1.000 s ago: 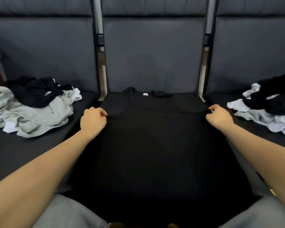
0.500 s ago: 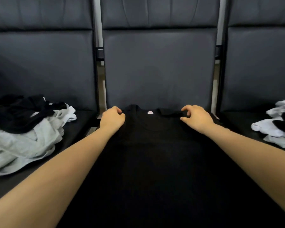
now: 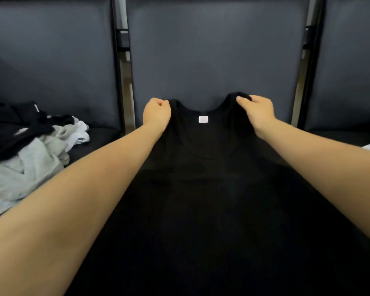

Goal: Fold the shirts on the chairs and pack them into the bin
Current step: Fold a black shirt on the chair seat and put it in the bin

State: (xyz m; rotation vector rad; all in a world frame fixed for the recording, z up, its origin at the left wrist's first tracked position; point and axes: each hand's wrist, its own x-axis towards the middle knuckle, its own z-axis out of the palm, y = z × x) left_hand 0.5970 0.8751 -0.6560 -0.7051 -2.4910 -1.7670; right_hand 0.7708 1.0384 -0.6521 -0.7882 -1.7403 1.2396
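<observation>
Both hands have moved up from the sides of the black tank top (image 3: 201, 178) to its shoulder straps, which now lift against the middle chair's backrest (image 3: 214, 56). Left hand (image 3: 156, 114) and right hand (image 3: 257, 112) each pinch a strap, fingers curled. Its body lies flat on the middle seat, white neck label (image 3: 203, 119) showing. A heap of grey, white and black shirts (image 3: 30, 146) lies on the left chair.

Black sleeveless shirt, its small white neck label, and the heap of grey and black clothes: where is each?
black sleeveless shirt (image 3: 201, 167), head view, on its chest.
small white neck label (image 3: 203, 119), head view, on its middle.
heap of grey and black clothes (image 3: 30, 159), head view, on grey cloth.
</observation>
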